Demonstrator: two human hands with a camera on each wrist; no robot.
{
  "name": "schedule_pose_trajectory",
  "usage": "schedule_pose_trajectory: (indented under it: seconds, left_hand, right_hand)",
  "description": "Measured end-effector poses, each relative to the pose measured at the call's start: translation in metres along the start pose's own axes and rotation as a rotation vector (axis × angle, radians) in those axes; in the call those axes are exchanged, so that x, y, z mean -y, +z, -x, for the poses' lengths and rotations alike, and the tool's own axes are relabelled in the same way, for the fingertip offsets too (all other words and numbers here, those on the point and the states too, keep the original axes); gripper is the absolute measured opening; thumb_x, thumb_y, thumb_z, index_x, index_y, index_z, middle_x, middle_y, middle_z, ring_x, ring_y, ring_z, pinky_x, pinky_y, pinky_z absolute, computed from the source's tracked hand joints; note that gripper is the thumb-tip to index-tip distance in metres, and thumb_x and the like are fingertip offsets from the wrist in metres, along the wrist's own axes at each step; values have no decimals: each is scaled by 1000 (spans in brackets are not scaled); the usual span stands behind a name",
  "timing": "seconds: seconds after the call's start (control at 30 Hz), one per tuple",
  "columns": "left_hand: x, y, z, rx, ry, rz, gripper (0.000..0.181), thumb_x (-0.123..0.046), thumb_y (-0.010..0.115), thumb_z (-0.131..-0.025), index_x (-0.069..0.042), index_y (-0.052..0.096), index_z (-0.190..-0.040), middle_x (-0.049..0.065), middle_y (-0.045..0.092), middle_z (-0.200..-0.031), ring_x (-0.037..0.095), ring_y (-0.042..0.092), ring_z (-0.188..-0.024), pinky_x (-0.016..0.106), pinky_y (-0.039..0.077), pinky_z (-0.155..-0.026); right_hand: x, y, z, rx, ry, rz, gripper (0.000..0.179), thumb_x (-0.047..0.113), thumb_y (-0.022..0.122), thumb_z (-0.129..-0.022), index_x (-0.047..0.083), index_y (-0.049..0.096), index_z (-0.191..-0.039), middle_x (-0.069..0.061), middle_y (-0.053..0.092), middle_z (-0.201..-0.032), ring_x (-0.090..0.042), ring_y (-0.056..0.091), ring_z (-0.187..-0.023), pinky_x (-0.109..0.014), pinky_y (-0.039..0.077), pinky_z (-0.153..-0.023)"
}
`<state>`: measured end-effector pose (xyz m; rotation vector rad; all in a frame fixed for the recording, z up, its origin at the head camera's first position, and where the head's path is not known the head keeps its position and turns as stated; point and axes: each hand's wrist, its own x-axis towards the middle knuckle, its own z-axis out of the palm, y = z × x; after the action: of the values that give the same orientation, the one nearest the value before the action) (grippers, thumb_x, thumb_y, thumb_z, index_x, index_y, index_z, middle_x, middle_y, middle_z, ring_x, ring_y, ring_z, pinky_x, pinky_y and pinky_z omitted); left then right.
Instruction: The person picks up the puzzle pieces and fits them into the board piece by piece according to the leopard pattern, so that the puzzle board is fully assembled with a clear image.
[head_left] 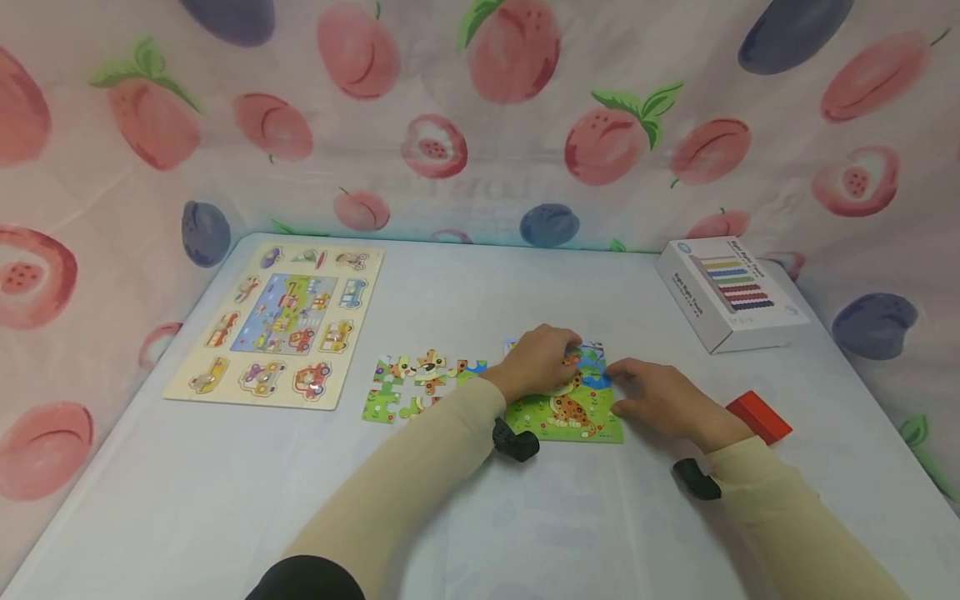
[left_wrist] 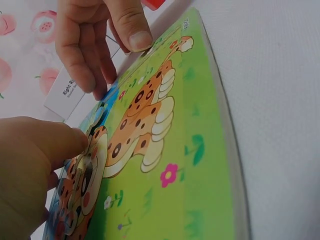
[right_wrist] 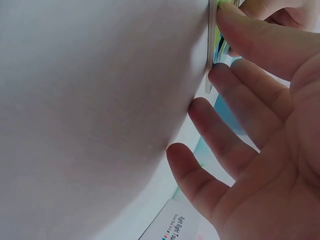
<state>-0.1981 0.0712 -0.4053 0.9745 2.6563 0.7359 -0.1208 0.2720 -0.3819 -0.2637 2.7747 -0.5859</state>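
A jigsaw board (head_left: 540,427) with a spotted leopard cub on green grass lies flat at the middle of the table. My left hand (head_left: 536,360) reaches over its upper part, thumb tip touching the picture at the cub's head in the left wrist view. The other left fingertips are hidden, so I cannot tell whether they pinch a piece. Beside the board's right edge is my right hand (head_left: 663,402), thumb at the edge and its fingers (right_wrist: 220,135) spread and loosely straight. Left of the board sit loose jigsaw pieces (head_left: 381,403), partly behind the left sleeve.
A wooden puzzle board (head_left: 247,354) with vehicle pictures lies at the back left. The back right holds a white box (head_left: 690,304) printed with coloured strips. Near the right wrist rests a red block (head_left: 761,415). A fruit-patterned cloth (head_left: 495,179) hangs behind the table.
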Motion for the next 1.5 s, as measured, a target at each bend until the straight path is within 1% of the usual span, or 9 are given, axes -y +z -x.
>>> schedule_pose_trajectory:
  seconds: [0.2,0.43,0.7,0.8,0.97,1.23,1.4,1.5]
  left_hand:
    - [-3,0,-1,5,-2,-17,43,-25,64,-99,-8,58,-139,3,63,-131,18,53,-122,29,41,-104]
    - [-5,1,-3,4,-7,-22,43,-26,64,-99,-9,59,-138,3,64,-130,18,54,-121,30,42,-104]
    - [-2,-1,-1,5,-6,-34,42,-26,62,-100,-9,59,-138,3,63,-131,19,53,-123,32,41,-105]
    - [0,-2,0,0,-2,-50,42,-25,63,-99,-9,60,-137,3,63,-131,20,53,-123,32,41,-105]
    - [2,-3,-1,-10,30,-80,41,-25,64,-98,-8,61,-135,4,65,-130,22,55,-123,33,41,-105]
    - [0,-1,-3,-24,49,-22,42,-25,65,-98,-8,60,-136,3,64,-129,20,54,-122,29,40,-105]
    - [-2,3,-6,-17,15,-17,40,-26,64,-99,-9,61,-135,2,64,-129,18,53,-123,29,39,-106]
    - [-2,4,-6,-15,6,-12,40,-27,63,-100,-10,61,-135,2,64,-130,18,53,-123,29,39,-106]
  right_hand:
    - [0,0,0,-4,-11,-3,57,14,78,-87,0,55,-137,-23,53,-140,-46,43,-133,-62,33,-107]
    - [0,-1,0,-4,-3,-5,57,15,78,-87,1,56,-137,-23,53,-140,-46,43,-133,-62,33,-107]
    - [2,-2,1,-3,2,-7,56,15,77,-87,1,56,-137,-23,53,-140,-46,43,-132,-63,34,-107]
    - [2,-2,1,-1,8,-5,57,15,78,-87,1,56,-137,-23,53,-140,-46,43,-133,-62,33,-107]
    - [1,-2,2,1,7,-3,57,15,77,-87,0,55,-138,-23,52,-141,-46,42,-133,-62,33,-107]
    - [0,-1,2,-8,-6,-4,56,14,77,-87,0,56,-137,-23,54,-140,-46,43,-133,-63,33,-107]
    - [-1,0,1,-14,-12,-4,55,14,77,-87,1,56,-136,-22,55,-139,-44,44,-132,-62,34,-107]
    - [-2,1,1,-15,-12,-2,55,14,77,-87,0,56,-137,-22,55,-139,-44,45,-132,-61,34,-107]
